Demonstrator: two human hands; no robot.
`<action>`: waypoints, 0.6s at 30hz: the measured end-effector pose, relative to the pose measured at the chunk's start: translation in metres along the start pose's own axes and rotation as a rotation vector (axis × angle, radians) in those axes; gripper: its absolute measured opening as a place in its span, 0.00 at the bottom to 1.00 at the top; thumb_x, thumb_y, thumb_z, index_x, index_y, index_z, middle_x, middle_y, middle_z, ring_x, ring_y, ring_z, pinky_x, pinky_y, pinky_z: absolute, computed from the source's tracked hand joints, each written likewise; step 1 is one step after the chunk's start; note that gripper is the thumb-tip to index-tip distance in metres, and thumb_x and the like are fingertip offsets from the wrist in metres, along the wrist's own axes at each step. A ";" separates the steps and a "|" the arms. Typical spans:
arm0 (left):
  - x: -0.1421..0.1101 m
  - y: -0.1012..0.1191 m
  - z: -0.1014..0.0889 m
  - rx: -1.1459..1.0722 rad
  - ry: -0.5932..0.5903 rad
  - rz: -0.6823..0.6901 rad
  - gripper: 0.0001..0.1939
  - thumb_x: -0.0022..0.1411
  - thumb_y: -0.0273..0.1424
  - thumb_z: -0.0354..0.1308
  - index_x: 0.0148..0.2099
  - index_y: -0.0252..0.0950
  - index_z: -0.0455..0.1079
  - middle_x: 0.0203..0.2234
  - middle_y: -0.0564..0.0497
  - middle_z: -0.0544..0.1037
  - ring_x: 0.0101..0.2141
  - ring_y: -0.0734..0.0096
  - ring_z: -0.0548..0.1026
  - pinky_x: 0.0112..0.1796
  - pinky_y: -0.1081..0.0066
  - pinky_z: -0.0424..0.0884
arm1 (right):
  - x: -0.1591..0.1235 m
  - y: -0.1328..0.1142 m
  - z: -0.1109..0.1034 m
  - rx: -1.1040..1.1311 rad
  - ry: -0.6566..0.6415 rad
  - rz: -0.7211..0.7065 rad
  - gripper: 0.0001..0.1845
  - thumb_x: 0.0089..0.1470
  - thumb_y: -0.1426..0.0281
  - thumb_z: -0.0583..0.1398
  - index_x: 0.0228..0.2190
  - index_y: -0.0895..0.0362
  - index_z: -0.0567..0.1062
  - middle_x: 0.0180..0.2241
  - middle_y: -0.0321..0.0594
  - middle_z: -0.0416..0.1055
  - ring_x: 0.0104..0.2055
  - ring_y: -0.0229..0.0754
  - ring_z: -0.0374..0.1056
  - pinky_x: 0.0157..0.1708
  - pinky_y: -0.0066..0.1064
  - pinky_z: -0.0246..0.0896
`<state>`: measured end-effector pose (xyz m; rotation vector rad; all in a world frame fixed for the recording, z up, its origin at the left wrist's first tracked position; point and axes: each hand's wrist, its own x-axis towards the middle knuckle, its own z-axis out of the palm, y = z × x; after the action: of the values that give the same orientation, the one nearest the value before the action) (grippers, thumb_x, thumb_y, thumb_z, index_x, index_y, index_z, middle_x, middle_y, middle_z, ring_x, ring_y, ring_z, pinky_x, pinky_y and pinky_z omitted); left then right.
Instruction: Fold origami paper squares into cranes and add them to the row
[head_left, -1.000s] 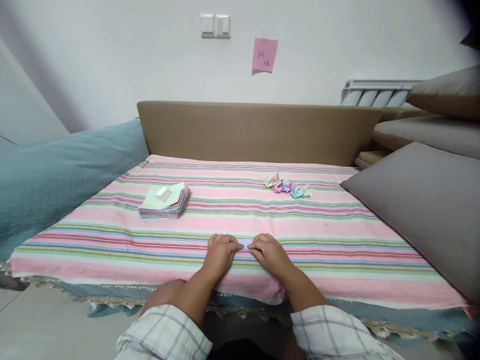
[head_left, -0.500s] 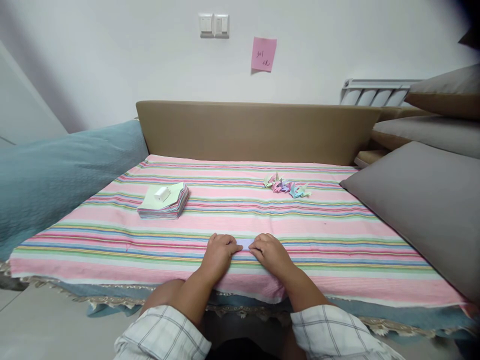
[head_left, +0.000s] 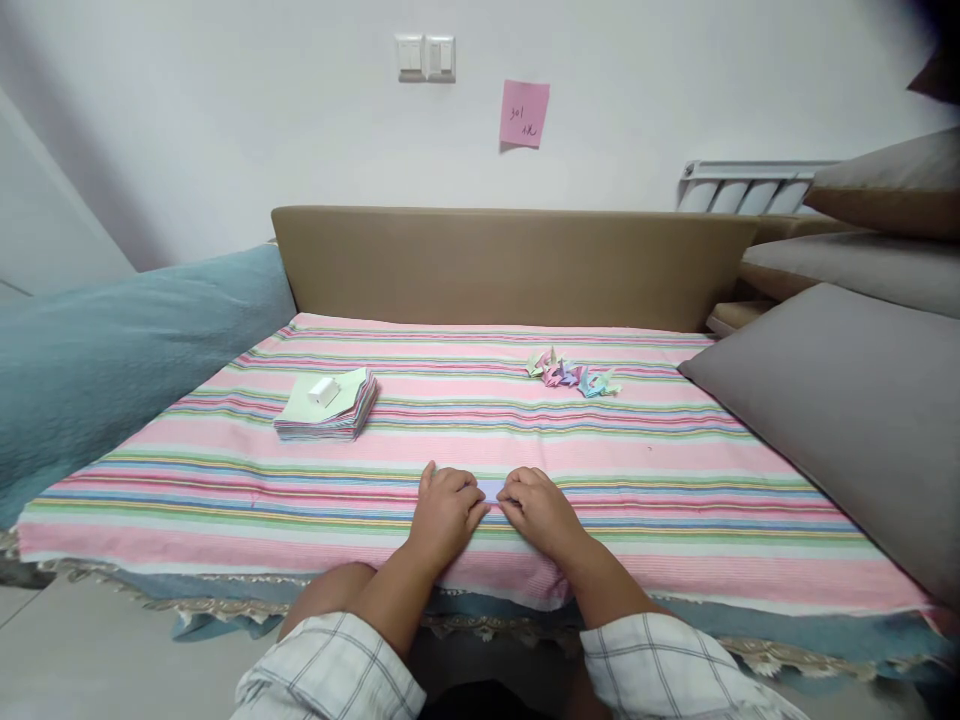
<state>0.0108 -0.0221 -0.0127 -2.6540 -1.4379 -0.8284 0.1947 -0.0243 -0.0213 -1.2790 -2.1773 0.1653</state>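
A small folded piece of pale lilac paper (head_left: 491, 490) lies on the striped cloth near its front edge, showing only in the gap between my hands. My left hand (head_left: 448, 508) closes its fingers on the paper's left end, thumb towards the middle. At the right end, my right hand (head_left: 537, 508) pinches the paper between thumb and fingers. Both hands cover most of it, so its full shape is hidden. Beyond them, to the right, several folded paper cranes (head_left: 571, 374) in green, pink, purple and blue stand in a row.
A stack of coloured paper sheets (head_left: 327, 405) with a small white block (head_left: 324, 391) on top sits to the left on the striped cloth (head_left: 187, 500). Grey cushions (head_left: 840, 420) line the right side. A blue-covered armrest (head_left: 142, 340) bounds the left, a brown backrest (head_left: 510, 265) the rear.
My left hand has shifted slightly, its fingers now reaching further over the paper's left end and its thumb lower. My right hand keeps its pinch almost unmoved.
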 end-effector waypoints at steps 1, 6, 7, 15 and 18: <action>0.001 0.000 0.002 -0.001 0.007 0.023 0.05 0.57 0.35 0.59 0.36 0.43 0.75 0.35 0.52 0.77 0.40 0.64 0.70 0.55 0.50 0.47 | 0.000 0.000 0.000 0.004 0.000 -0.001 0.04 0.49 0.75 0.61 0.27 0.55 0.76 0.33 0.39 0.70 0.37 0.41 0.63 0.39 0.32 0.60; 0.005 -0.005 0.012 0.016 -0.029 0.083 0.05 0.57 0.33 0.59 0.37 0.46 0.75 0.36 0.53 0.78 0.38 0.66 0.72 0.54 0.51 0.50 | 0.000 0.003 0.001 0.032 -0.022 -0.022 0.05 0.51 0.74 0.60 0.29 0.55 0.77 0.32 0.39 0.71 0.37 0.41 0.64 0.39 0.33 0.61; 0.005 -0.006 0.013 0.017 -0.044 0.075 0.05 0.57 0.33 0.59 0.37 0.46 0.75 0.36 0.53 0.78 0.38 0.66 0.72 0.54 0.51 0.51 | 0.000 0.004 0.000 0.041 -0.028 -0.028 0.05 0.51 0.74 0.60 0.30 0.54 0.77 0.33 0.39 0.71 0.37 0.41 0.64 0.40 0.33 0.61; 0.010 -0.004 0.009 0.056 -0.114 0.071 0.04 0.58 0.32 0.58 0.36 0.44 0.74 0.34 0.54 0.79 0.37 0.68 0.74 0.54 0.52 0.50 | -0.003 0.011 -0.004 0.042 -0.035 0.027 0.09 0.48 0.72 0.63 0.35 0.53 0.77 0.38 0.41 0.70 0.42 0.44 0.63 0.44 0.36 0.61; 0.008 -0.004 0.011 0.070 -0.054 0.095 0.05 0.59 0.32 0.56 0.36 0.44 0.74 0.34 0.54 0.79 0.37 0.68 0.74 0.55 0.53 0.49 | -0.002 0.011 -0.003 0.031 -0.037 0.028 0.08 0.48 0.72 0.62 0.34 0.53 0.77 0.39 0.41 0.71 0.43 0.44 0.63 0.45 0.37 0.60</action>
<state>0.0159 -0.0106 -0.0199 -2.6875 -1.3141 -0.6908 0.2055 -0.0210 -0.0240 -1.2989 -2.1804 0.2348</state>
